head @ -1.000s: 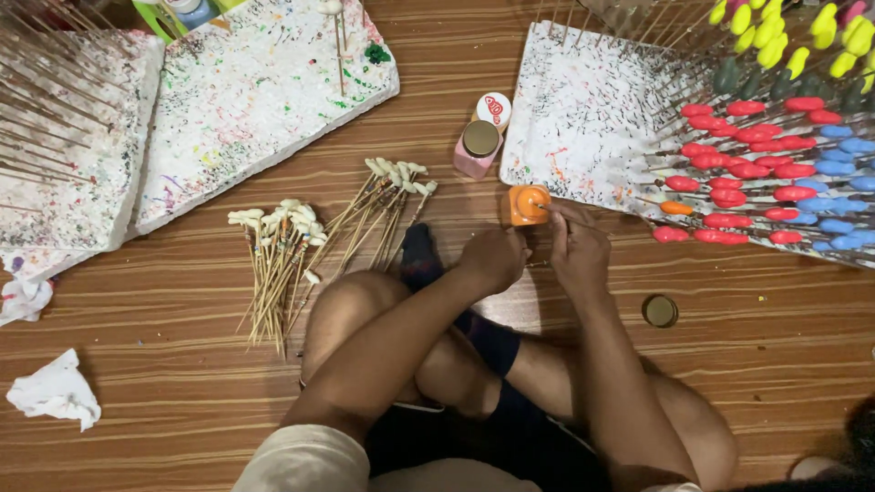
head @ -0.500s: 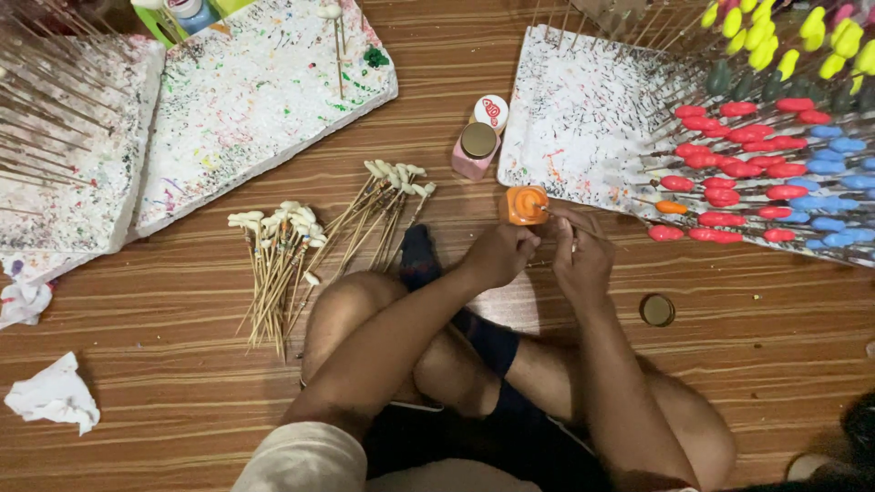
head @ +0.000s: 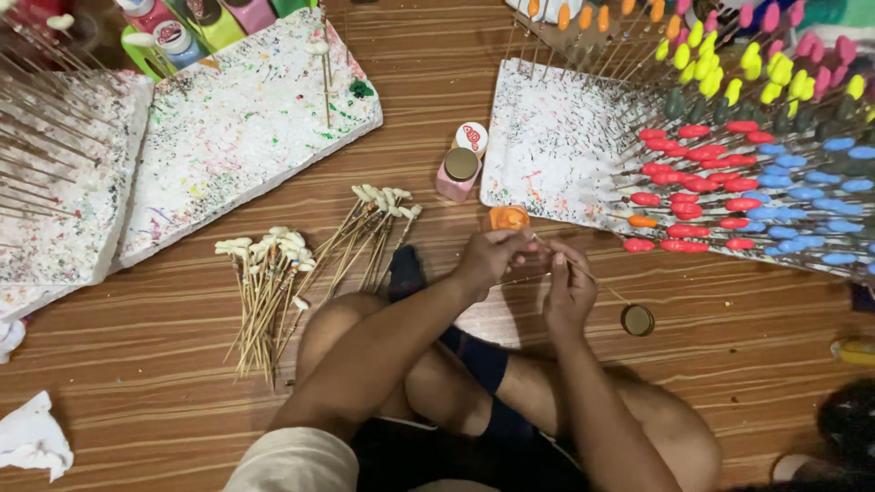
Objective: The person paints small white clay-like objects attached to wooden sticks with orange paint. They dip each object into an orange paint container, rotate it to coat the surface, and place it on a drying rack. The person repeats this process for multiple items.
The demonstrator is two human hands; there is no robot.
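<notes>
Sitting cross-legged on the striped brown wood floor (head: 747,364), both my hands meet near frame centre. My left hand (head: 492,257) is curled shut around a small orange paint pot (head: 508,219), which sticks out at its 12 o'clock side. My right hand (head: 570,290) is just at 4 o'clock of the left, fingers pinched closed on a thin bamboo skewer (head: 597,278); the stick runs from the pot toward 4 o'clock, its far end near a small round dark lid (head: 637,320) lying on the floor. Can't tell whether the skewer tip is inside the pot. At 11 o'clock of the pot: a pink paint bottle with a brown cap (head: 458,173), touching a white round lid with red print (head: 471,138). At 1–3 o'clock: a paint-speckled white foam board (head: 556,155) stuck with skewers carrying red, blue, yellow and pink painted heads (head: 729,182). At 9 o'clock of my hands: two loose bundles of unpainted white-tipped skewers (head: 273,282) on the floor. Beyond them at 10–11 o'clock: another speckled white foam slab (head: 228,137). Crumpled white cloth (head: 32,437) at 8 o'clock, near the frame edge.
</notes>
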